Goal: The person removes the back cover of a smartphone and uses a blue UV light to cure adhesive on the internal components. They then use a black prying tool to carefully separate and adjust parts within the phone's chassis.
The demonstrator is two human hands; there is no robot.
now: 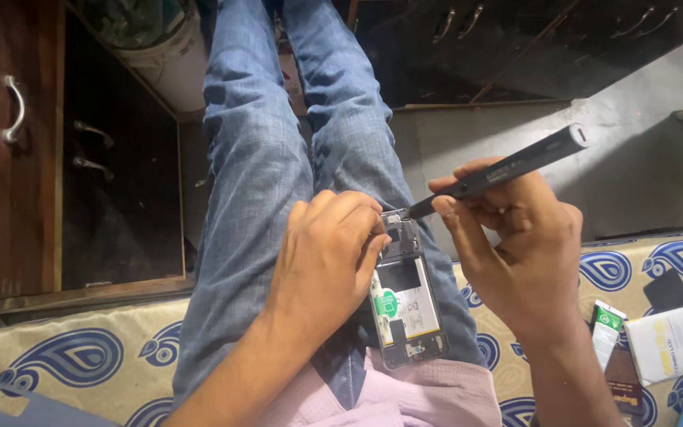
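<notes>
While the person sits with both legs in blue jeans (262,158) stretched toward twelve o'clock, the largest item beneath them is a cushion (65,348) with a cream cover and blue paisley pattern, running across the bottom of the view. A dark wooden cabinet (9,150) with metal handles stands at nine o'clock, a white bucket (171,67) at eleven o'clock, and dark cabinet doors (515,39) at one o'clock above a grey floor (634,166).

The left hand (322,265) lies over the left edge of an opened phone (409,300), back cover off, resting on the right thigh near the centre. Its fingers (357,217) are curled round the phone's upper end, pinning it in place; the white battery and a green sticker show inside the frame.

The right hand (519,253), at three o'clock of the phone, holds a dark pen-shaped electric screwdriver (507,170), fingers closed about the barrel near its lower end. The tool slants up toward two o'clock; its tip meets the phone's top right corner.

At four o'clock on the cushion lie a white box (673,340), a small green-and-white pack (606,328) and a black flat piece (666,289), well apart from the hands.
</notes>
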